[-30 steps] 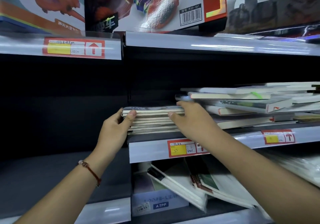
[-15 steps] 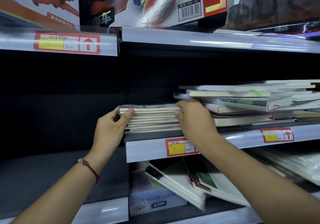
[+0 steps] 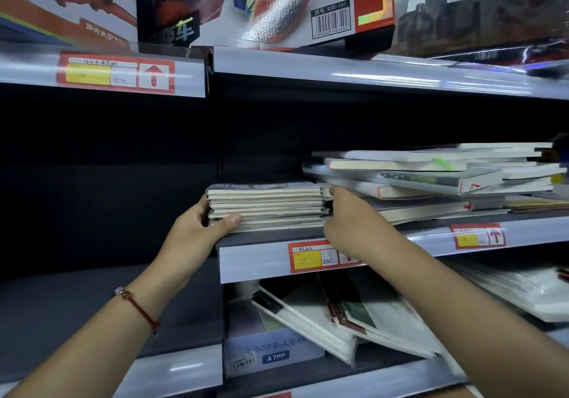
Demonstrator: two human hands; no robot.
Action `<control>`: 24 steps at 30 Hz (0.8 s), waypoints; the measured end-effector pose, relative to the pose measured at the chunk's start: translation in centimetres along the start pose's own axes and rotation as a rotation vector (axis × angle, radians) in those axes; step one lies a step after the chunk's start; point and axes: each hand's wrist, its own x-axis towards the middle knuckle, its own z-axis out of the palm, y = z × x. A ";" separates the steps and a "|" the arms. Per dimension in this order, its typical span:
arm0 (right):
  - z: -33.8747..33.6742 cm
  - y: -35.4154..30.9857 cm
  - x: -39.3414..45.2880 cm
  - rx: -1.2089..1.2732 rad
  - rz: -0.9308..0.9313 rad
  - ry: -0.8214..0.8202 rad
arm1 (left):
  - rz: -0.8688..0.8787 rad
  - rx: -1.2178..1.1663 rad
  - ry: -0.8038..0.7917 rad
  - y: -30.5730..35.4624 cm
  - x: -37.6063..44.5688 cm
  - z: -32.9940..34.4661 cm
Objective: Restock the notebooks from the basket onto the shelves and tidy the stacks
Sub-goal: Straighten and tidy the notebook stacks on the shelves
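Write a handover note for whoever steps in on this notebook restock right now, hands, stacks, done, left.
Left hand: grips the left end of the notebook stack, thumb on its front edge.
Right hand: at the stack's right end; fingers hidden, grip unclear.
The stack lies flat on the middle shelf, roughly squared.
Left to do: the messy pile to its right and the leaning notebooks on the shelf below. Basket not in view.

Left of my left hand (image 3: pixel 197 231) the dark bay stands open, room to pass. Hard against my right hand (image 3: pixel 345 222) the untidy heap of books (image 3: pixel 431 179) blocks the way; above my fingers the space is open up to the upper shelf (image 3: pixel 338 68).
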 end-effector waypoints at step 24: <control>-1.9 -1.3 4.3 0.465 0.176 -0.190 | -0.227 -0.489 -0.008 1.8 1.5 0.8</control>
